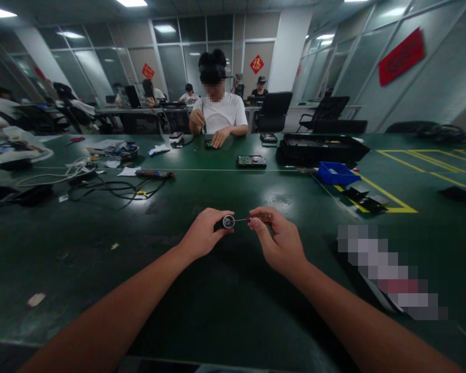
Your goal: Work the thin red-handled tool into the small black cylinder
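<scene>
Between the thumb and fingers of my left hand (202,233) is a small round part (229,221) with a silvery rim and a dark hollow face turned toward me. My right hand (281,241) is closed around the brownish handle of a screwdriver (264,218) with a red collar. Its thin shaft points left and the tip meets the round part's rim or reaches inside; I cannot tell which. Both hands are over the middle of the green table (159,290). The inside of the round part is too small to make out.
Across the table a person (221,111) handles a green circuit board. A hard drive (251,161), a black case (322,147) and a blue bin (337,173) lie beyond my hands. Cables (112,189) and a pen-shaped tool (154,174) are at left; a blurred packet (388,274) lies right.
</scene>
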The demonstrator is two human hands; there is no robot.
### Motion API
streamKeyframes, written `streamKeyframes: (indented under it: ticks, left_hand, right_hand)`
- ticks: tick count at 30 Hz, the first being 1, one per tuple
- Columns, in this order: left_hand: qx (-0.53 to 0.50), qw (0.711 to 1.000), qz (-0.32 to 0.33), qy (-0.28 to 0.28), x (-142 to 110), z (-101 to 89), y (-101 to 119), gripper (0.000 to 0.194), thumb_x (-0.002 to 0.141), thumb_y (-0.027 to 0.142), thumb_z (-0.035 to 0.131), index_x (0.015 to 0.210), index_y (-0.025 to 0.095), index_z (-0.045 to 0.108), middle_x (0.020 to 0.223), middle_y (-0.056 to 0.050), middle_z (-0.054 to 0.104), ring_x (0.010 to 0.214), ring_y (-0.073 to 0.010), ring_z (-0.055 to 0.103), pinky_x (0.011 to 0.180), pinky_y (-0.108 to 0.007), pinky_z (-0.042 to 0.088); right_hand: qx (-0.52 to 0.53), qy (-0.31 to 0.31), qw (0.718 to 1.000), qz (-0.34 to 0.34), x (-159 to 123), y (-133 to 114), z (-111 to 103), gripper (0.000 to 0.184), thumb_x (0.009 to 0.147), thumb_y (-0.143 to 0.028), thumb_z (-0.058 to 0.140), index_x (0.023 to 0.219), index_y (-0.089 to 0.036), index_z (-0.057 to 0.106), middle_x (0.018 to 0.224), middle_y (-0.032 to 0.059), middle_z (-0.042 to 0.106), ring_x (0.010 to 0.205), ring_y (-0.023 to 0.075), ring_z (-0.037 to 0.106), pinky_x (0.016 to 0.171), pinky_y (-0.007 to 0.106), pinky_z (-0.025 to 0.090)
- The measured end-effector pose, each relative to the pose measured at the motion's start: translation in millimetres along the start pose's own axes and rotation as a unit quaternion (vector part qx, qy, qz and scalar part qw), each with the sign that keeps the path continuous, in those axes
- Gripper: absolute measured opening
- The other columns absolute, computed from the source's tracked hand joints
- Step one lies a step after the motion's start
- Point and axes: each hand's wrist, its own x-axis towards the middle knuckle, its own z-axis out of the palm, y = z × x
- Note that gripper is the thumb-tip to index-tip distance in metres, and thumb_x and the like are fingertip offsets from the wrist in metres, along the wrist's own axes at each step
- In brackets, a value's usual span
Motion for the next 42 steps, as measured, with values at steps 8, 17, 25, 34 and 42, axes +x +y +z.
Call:
streamKeyframes:
  ticks: [8, 17, 25, 34, 42]
  left_hand:
    - [-0.003, 0.999, 0.033, 0.010, 0.3, 0.3, -2.2, 0.038, 0.086, 0.026, 0.075, 0.122, 0.025, 0.066, 0.118, -0.002, 0.072, 0.111, -0.0228, 0.061, 0.098, -0.040, 0.045]
    - [0.007, 0.999, 0.045, 0.006, 0.4, 1.7, -3.6, 0.036, 0.086, 0.028, 0.074, 0.121, 0.024, 0.067, 0.115, -0.003, 0.073, 0.108, -0.0235, 0.063, 0.095, -0.041, 0.046]
    - [0.011, 0.999, 0.022, 0.020, 0.8, 2.0, -7.1, 0.035, 0.086, 0.028, 0.075, 0.120, 0.025, 0.068, 0.115, -0.003, 0.073, 0.108, -0.0241, 0.063, 0.095, -0.042, 0.047]
    - [0.019, 0.999, 0.026, 0.025, 0.6, 0.8, -4.3, 0.039, 0.084, 0.026, 0.077, 0.122, 0.025, 0.066, 0.116, -0.003, 0.072, 0.110, -0.0237, 0.062, 0.096, -0.042, 0.046]
    - [0.030, 0.998, 0.047, 0.033, 2.8, -1.1, -3.6, 0.039, 0.084, 0.029, 0.077, 0.121, 0.023, 0.066, 0.116, -0.004, 0.072, 0.109, -0.0240, 0.062, 0.096, -0.043, 0.046]
  right_hand:
    - [0.009, 0.007, 1.000, 0.007, 1.4, 0.7, 0.7, 0.020, 0.097, -0.034, 0.054, 0.109, -0.021, 0.063, 0.090, 0.0049, 0.075, 0.081, 0.0185, 0.072, 0.073, 0.030, 0.053]
    - [-0.095, 0.025, 0.993, -0.063, 1.9, -0.9, -4.1, 0.030, 0.088, -0.042, 0.069, 0.069, -0.020, 0.061, 0.059, -0.0015, 0.060, 0.052, 0.0127, 0.055, 0.051, 0.026, 0.039]
    - [-0.058, -0.087, 0.988, -0.110, 1.3, -7.7, -7.0, 0.013, 0.098, -0.023, 0.050, 0.104, -0.021, 0.061, 0.091, 0.0045, 0.069, 0.080, 0.0175, 0.064, 0.071, 0.031, 0.049]
    - [0.180, 0.032, 0.981, 0.065, 1.7, 5.3, 6.0, 0.019, 0.097, -0.037, 0.055, 0.104, -0.022, 0.063, 0.089, 0.0044, 0.071, 0.081, 0.0186, 0.068, 0.076, 0.034, 0.053]
    - [0.351, 0.120, 0.907, 0.201, 15.0, 22.7, 9.8, 0.023, 0.092, -0.044, 0.058, 0.090, -0.021, 0.062, 0.081, 0.0014, 0.065, 0.070, 0.0160, 0.063, 0.070, 0.034, 0.054]
